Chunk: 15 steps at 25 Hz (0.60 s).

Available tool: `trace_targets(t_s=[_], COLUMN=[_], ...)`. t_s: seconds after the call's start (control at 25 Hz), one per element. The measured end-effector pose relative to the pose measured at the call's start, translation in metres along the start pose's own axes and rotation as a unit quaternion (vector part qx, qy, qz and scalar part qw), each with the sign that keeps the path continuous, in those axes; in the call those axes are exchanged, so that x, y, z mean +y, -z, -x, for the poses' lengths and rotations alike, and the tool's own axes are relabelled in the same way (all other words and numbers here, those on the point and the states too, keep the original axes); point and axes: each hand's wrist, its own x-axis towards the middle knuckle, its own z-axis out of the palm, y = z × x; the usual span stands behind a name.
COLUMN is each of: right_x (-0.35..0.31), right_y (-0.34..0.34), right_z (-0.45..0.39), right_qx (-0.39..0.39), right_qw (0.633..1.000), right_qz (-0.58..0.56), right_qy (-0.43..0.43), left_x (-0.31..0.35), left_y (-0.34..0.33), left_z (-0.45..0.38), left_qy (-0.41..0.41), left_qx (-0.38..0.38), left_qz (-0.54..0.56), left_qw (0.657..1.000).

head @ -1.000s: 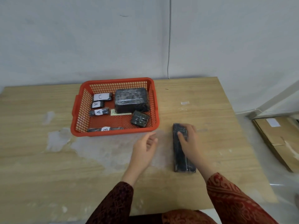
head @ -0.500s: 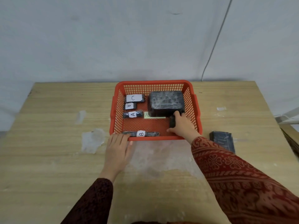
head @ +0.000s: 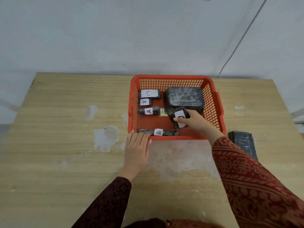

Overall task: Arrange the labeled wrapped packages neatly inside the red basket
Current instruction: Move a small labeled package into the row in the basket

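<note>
A: Red basket [head: 172, 78] on worktop [head: 65, 162], far side. Along left wall: package C [head: 148, 93], two packages A [head: 144, 102] [head: 148, 111]. Package B [head: 158, 132] flat against near wall. Large unlabeled block [head: 184, 97] back right.

B: Hands?

A: Right hand [head: 196, 121] inside basket, fingers closed around small labeled package [head: 179, 116], tilted, touching block's front; label letter partly hidden. Left hand [head: 137, 148] flat, fingers together, tips at near rim.

B: Outside basket?

A: Long dark package [head: 243, 142] on worktop, right of basket, behind right sleeve [head: 255, 186]
</note>
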Motion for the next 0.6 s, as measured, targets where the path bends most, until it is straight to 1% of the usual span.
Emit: trace_targets(t_s=[0.04, 0.08, 0.2, 0.32, 0.36, 0.48, 0.6], right_x=[-0.003, -0.005, -0.01, -0.014, -0.016, -0.023, -0.027], right_y=[-0.006, -0.012, -0.028, -0.037, -0.038, -0.041, -0.052], right_z=[-0.002, -0.004, -0.008, -0.011, -0.012, -0.019, -0.033], right_qx=[-0.017, -0.029, -0.045, -0.019, -0.016, -0.025, -0.029], right_qw=[0.998, 0.994, 0.991, 0.988, 0.99, 0.999, 0.998], right_qz=[-0.063, -0.102, -0.122, -0.151, -0.138, -0.028, 0.051], right_qy=[-0.017, -0.027, -0.037, -0.038, -0.027, 0.008, -0.022], left_x=[-0.001, -0.001, -0.003, -0.007, -0.008, -0.01, -0.01], left_y=[0.0, 0.001, 0.001, 0.0, 0.0, 0.0, -0.001], left_z=[0.0, 0.001, 0.001, 0.002, 0.003, 0.004, 0.004], left_qy=[-0.003, -0.005, -0.012, -0.024, -0.027, -0.033, -0.031], left_qx=[-0.003, -0.005, -0.015, -0.021, -0.02, -0.019, -0.023], left_qz=[0.003, 0.007, 0.009, 0.011, 0.014, 0.026, 0.031], left_qw=[1.0, 1.0, 1.0, 0.999, 0.999, 0.999, 0.999])
